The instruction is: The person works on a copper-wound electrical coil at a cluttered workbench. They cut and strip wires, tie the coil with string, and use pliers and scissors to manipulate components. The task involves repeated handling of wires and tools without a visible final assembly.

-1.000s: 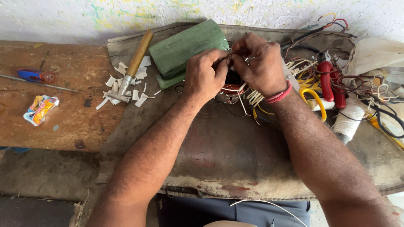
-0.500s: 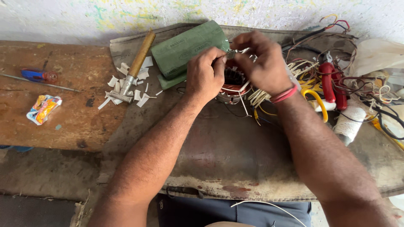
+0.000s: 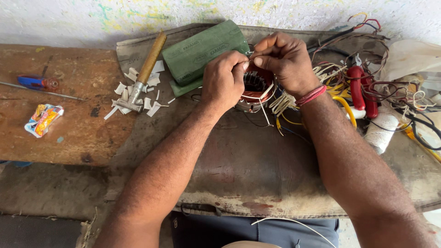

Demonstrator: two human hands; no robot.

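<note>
A round motor stator (image 3: 256,87) with red-brown windings and white leads rests on a brown worn mat (image 3: 239,160). My left hand (image 3: 223,79) and my right hand (image 3: 285,62) meet just above it, fingertips pinched together on a thin white wire end (image 3: 250,54). My right wrist wears a red thread band (image 3: 311,95). The stator is partly hidden under both hands.
A green roll of insulating paper (image 3: 202,48) lies behind the hands. To the left are a wooden-handled tool (image 3: 143,73) among white paper scraps, a blue-handled screwdriver (image 3: 39,82) and a small wrapper (image 3: 43,119). Red-handled pliers (image 3: 363,89), tangled wires and a twine spool (image 3: 381,131) crowd the right.
Both hands stay pinched together over the stator; the fingers have shifted slightly on the wire. The view has tilted a little.
</note>
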